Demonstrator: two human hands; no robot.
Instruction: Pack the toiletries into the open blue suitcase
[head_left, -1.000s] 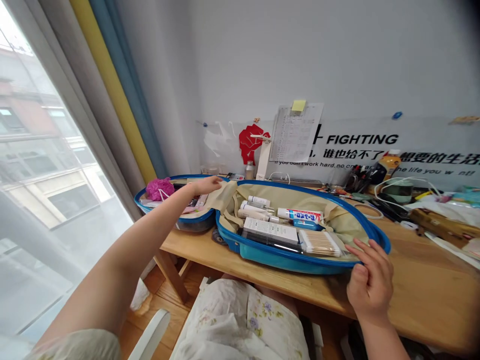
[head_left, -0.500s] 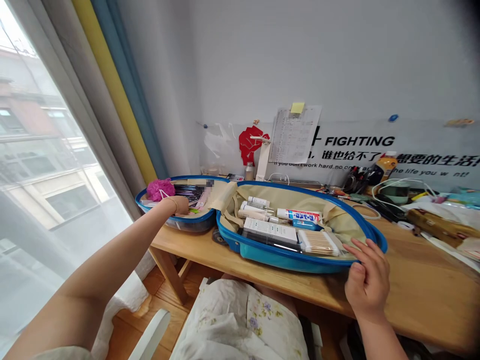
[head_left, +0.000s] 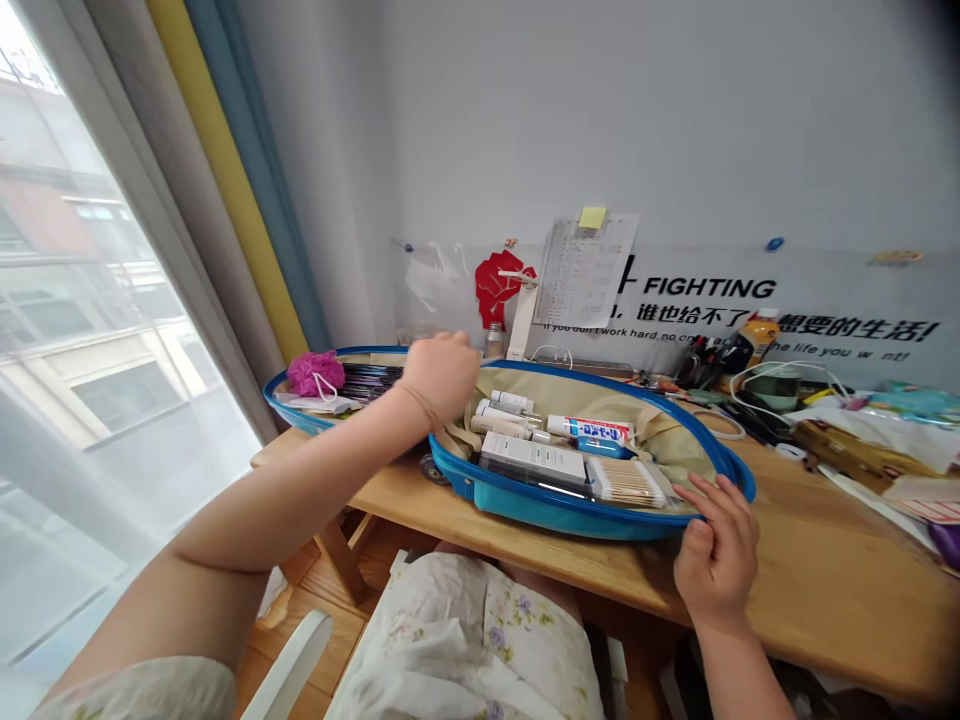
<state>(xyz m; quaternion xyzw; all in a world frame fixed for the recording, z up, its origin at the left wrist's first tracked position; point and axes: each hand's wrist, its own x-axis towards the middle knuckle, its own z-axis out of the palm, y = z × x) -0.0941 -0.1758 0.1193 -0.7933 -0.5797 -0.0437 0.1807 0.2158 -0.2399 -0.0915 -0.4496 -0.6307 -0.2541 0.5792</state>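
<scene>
Wooden counter beside window — open suitcase on it. Right hand loosely open at rim; left hand — grip unclear.

suitcase partly hidden by left hand, papers illegible

The left arm stretches forward and inward, elbow slightly bent; beyond the wrist, the left hand shows its back, fingertips hidden. The right hand — nearer the body — is loosely open, thumb apart from gently bent fingers.
</scene>
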